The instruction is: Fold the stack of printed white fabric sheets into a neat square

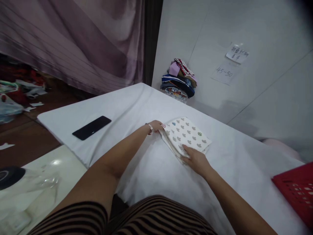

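Both hands are at the folded white cloth (187, 134), patterned with grey motifs and a few coloured ones, and it lies on the white-covered table (127, 107) right in front of the person. The left hand (156, 126), with a bracelet (151, 129) at its wrist, is at the far left corner, fingers drawn in and closed on the fabric there. Over to the right hand (197, 160): it's at the near end, partly open, digits parted, one lying on the patterned top and another down by the layered edge; whether it actually pinches the layers, I can't tell. Now, the line that matters: the cloth's longer direction runs slantwise, from far left to near right, and the layered side facing the person stretches between the two hands. So the bulk of the cloth lies to the right of the left hand, and beyond the right hand's fingertips. Neither hand is clearly nearer, as both touch it, one towards each end of that side. Around them, a black smartphone (92, 127) lies flat, well off to the left; a stack of folded fabrics (179, 80) sits past the far edge, against the wall (207, 39); and a red plastic basket (297, 191) is at the right.
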`<state>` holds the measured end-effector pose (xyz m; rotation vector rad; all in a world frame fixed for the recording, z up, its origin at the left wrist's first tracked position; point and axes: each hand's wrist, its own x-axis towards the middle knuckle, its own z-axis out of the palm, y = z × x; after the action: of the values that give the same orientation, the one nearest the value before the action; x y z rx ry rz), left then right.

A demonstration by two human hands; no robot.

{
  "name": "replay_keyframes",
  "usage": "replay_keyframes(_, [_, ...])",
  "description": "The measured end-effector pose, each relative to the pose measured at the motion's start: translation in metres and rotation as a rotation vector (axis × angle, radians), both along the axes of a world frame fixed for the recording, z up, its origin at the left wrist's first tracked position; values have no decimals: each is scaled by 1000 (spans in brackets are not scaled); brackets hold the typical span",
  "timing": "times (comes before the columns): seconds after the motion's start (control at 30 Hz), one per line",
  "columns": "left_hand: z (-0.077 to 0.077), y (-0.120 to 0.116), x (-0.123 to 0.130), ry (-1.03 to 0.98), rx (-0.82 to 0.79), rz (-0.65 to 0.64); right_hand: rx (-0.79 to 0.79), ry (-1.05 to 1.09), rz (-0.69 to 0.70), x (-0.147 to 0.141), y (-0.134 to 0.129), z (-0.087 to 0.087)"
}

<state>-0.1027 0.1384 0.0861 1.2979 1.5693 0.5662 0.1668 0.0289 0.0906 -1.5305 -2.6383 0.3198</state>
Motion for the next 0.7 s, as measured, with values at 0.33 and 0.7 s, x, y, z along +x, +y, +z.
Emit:
replay_keyframes(0.33, [8, -5, 10, -81, -24, 98, -225, 437, -217, 23, 32, 4])
replay_keyframes(0.7, [-4, -62, 19, 199, 181, 119, -351, 582, -296, 27, 32, 8])
